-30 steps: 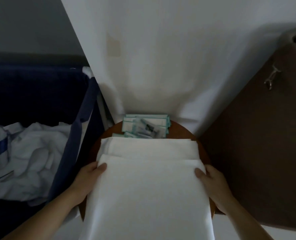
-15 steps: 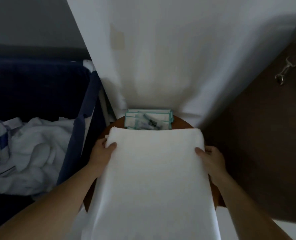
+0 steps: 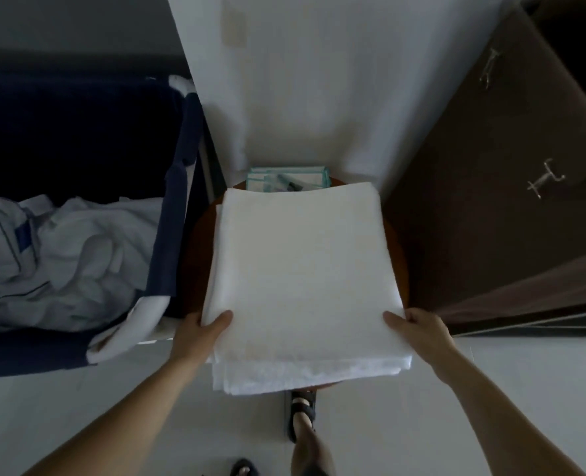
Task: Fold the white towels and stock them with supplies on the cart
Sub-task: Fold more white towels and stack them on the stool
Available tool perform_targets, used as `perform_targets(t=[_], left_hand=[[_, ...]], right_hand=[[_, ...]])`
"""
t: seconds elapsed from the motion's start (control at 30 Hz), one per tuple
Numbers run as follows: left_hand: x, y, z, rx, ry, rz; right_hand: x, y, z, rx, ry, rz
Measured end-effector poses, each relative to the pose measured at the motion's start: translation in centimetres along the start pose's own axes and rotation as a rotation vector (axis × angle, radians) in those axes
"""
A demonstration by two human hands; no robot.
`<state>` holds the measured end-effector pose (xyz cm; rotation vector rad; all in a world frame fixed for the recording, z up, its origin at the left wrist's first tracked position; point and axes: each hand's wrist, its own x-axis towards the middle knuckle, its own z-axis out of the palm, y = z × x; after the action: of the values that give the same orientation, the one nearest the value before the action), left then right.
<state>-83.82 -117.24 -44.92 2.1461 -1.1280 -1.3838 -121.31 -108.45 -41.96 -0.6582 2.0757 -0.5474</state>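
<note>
Head view: a folded white towel (image 3: 301, 276) lies on a round brown table (image 3: 195, 255), its near edge hanging past the rim. The left hand (image 3: 200, 333) grips the near left corner and the right hand (image 3: 422, 329) the near right corner, each with the thumb on top and the fingers tucked underneath, out of sight. Teal-edged supply packets (image 3: 286, 178) sit just behind the towel, against the white wall. On the left, a dark blue laundry bag (image 3: 171, 235) holds crumpled linen (image 3: 61, 255); on the right stands a brown cabinet (image 3: 490, 201).
</note>
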Motion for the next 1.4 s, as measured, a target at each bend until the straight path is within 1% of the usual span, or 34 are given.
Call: perform_targets(t=[0.07,0.17,0.27,0.33,0.37,0.47,0.53,0.63,0.7,0.77,0.9,1.0,1.1,1.23,1.33,1.4], left_hand=[[-1.2,-1.1,-0.4,0.008,-0.024,-0.009],[-2.2,-0.9,-0.8,0.021,-0.036,0.040],[-2.3,0.4,-1.1,0.041,0.031,0.108],[-2.4,0.6,-1.1,0.027,0.065,0.114],[-2.4,0.4,-1.0,0.016,0.054,0.093],[-2.2,-1.2,-0.4,0.037,-0.039,-0.026],[-2.1,-1.8,-0.1,0.040,-0.056,-0.066],[-1.5,-1.5,-0.1,-0.016,-0.042,-0.114],[-1.3,-0.9,-0.1,-0.061,-0.086,-0.193],[-1.3,-0.1,-0.1,-0.044,-0.104,-0.195],[-1.0,1.6,-0.3,0.139,-0.027,-0.112],[-0.7,1.9,-0.7,0.089,-0.085,-0.185],[-0.3,1.3,-0.9,-0.017,-0.180,-0.261],[-0.1,1.2,-0.8,-0.120,-0.191,-0.253],[-0.2,1.8,-1.2,-0.139,-0.225,-0.264],[-0.1,2.2,-1.3,-0.150,-0.244,-0.294]], right_hand=[[-1.3,0.8,0.3,-0.044,0.021,-0.032],[-2.6,0.8,0.6,-0.066,0.037,-0.082],[-2.8,-0.2,-0.1,-0.047,0.146,-0.151],[-2.5,-0.7,-0.5,-0.026,0.210,-0.165],[-2.3,-0.5,-0.3,-0.064,0.206,-0.152],[-1.7,1.7,1.4,-0.239,0.107,-0.041],[-1.4,2.6,2.1,-0.236,0.106,0.022],[-0.7,1.6,2.1,-0.210,0.169,0.022],[-0.2,0.4,2.0,-0.239,0.126,0.025],[0.3,-0.5,1.8,-0.276,0.076,0.045],[0.6,-1.9,1.7,-0.325,0.069,0.078],[0.5,-2.6,1.8,-0.334,0.092,0.100],[0.6,-2.9,2.2,-0.243,0.059,0.083],[1.0,-2.8,2.1,-0.017,-0.015,0.093],[1.5,-3.1,1.5,0.133,-0.054,0.109],[1.6,-3.4,1.5,0.141,-0.066,0.090]])
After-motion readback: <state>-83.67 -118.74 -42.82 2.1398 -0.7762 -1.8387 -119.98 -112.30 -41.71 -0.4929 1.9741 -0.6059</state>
